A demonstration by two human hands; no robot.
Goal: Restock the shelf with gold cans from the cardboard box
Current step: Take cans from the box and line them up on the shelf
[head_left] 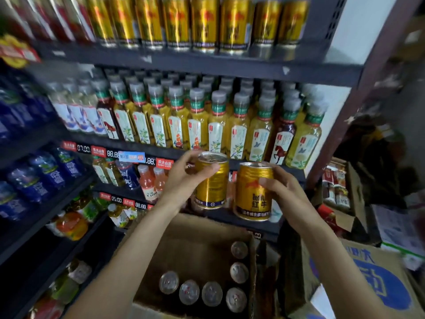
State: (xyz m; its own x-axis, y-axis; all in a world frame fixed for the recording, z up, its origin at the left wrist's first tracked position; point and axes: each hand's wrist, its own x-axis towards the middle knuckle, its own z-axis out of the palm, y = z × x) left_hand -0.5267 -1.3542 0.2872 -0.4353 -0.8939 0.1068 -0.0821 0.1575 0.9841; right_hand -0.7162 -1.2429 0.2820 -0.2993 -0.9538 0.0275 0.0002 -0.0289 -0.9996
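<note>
My left hand grips a gold can near its top, held upright in front of the shelves. My right hand grips a second gold can beside it, label facing me. Both cans hang above the open cardboard box, where several more gold cans stand along the near and right sides, tops showing. On the top shelf stands a row of gold cans.
Below the top shelf runs a full row of yellow tea bottles. Blue water bottles fill the left shelves. A dark upright post bounds the shelf on the right. A blue-printed carton and other boxes sit at the right.
</note>
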